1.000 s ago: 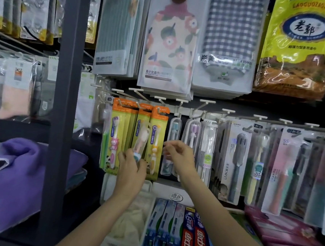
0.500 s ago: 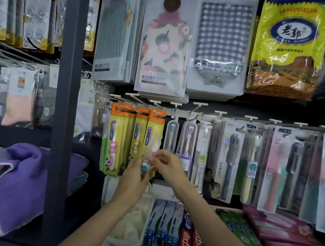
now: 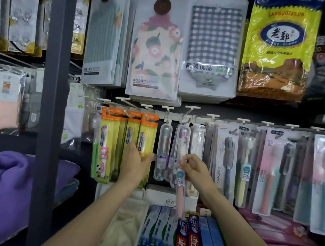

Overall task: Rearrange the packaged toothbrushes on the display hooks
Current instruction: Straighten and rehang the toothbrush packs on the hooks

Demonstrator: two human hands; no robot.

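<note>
The right hand [image 3: 191,170] pinches a pink packaged toothbrush [image 3: 180,176] off its hook, dangling; it could slip onto the toothpaste boxes [image 3: 186,242] below. The left hand [image 3: 137,163], fingers relaxed, steadies the yellow-carded toothbrushes [image 3: 145,133].

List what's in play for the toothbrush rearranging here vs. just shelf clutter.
In play:
- pink toothbrush in clear pack, pinched by right hand
- orange-and-yellow carded toothbrush packs, touched by left hand
- white display hooks

Clutter:
- purple folded towel
- red toothpaste boxes
- yellow cloth bag
</note>
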